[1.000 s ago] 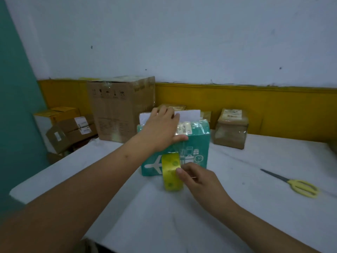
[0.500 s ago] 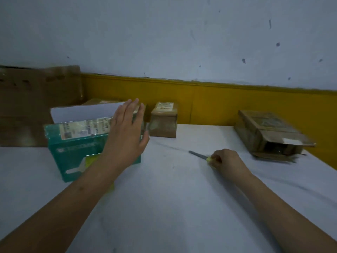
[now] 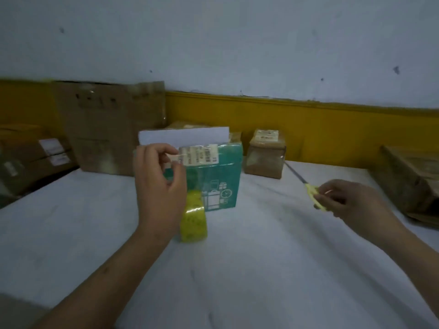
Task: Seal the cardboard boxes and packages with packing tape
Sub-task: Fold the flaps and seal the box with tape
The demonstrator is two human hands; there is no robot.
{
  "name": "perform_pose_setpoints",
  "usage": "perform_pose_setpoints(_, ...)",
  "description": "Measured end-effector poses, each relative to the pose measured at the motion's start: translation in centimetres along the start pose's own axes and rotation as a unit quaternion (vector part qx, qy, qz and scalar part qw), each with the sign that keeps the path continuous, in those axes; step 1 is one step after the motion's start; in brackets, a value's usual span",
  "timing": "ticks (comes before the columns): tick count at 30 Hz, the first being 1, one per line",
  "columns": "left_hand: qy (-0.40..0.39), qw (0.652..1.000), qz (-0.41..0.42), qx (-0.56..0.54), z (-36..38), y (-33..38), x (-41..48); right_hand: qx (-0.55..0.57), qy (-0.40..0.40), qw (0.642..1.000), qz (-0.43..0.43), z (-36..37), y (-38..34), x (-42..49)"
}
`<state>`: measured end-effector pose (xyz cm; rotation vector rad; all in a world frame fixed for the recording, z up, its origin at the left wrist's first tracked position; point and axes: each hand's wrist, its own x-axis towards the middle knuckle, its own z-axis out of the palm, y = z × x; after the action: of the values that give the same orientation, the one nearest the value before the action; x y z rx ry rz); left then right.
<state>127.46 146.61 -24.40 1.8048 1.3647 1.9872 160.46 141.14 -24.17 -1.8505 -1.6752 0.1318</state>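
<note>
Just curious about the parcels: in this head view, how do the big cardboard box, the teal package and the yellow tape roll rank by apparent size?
1. Big cardboard box
2. Teal package
3. Tape roll, although it lies nearest the camera.

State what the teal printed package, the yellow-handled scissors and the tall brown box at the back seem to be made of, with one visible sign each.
Teal printed package: probably card under a glossy clear film; light glints on its front.
Yellow-handled scissors: grey blade looks like metal, handles like plastic by their bright uniform colour.
Tall brown box: matt cardboard, with shiny clear tape along its top.
</note>
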Motion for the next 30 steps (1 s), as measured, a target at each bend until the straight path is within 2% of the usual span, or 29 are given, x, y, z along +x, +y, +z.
perform_pose_setpoints(2,0.02,0.985,-0.157,-0.071,-1.1,-0.5,-1.0,0.05,-0.001,0.997,-0.052,-0.1,-3.7,0.3)
perform_pose_setpoints(4,0.004,0.946,-0.304,-0.116,-1.6,-0.7,-1.8,0.085,-0.052,0.99,-0.102,0.4,-7.3,0.9)
perform_pose_setpoints(6,-0.052,0.904,-0.399,-0.147,-1.5,-0.6,-2.4,0.077,-0.13,0.979,-0.141,1.6,-10.1,1.7)
perform_pose_setpoints(7,-0.083,0.893,-0.419,-0.145,-1.3,-0.5,-2.5,0.053,-0.168,0.972,-0.153,2.1,-11.2,2.1)
perform_pose_setpoints(11,-0.14,0.88,-0.431,-0.14,-0.3,-0.6,-2.5,-0.062,-0.302,0.932,-0.191,3.2,-13.3,4.3)
perform_pose_setpoints(15,-0.162,0.828,-0.471,-0.259,0.4,-0.7,-2.5,-0.098,-0.426,0.885,-0.16,2.9,-13.6,7.0)
perform_pose_setpoints(19,-0.202,0.818,-0.462,-0.279,0.3,-1.4,-2.4,-0.101,-0.496,0.853,-0.131,3.2,-15.1,9.0)
perform_pose_setpoints(23,-0.242,0.807,-0.46,-0.279,-0.1,-1.6,-1.8,-0.059,-0.523,0.843,-0.114,3.7,-16.5,10.0)
perform_pose_setpoints(30,-0.291,0.79,-0.456,-0.287,-0.3,-2.1,-1.1,-0.074,-0.474,0.868,-0.129,4.6,-17.2,11.0)
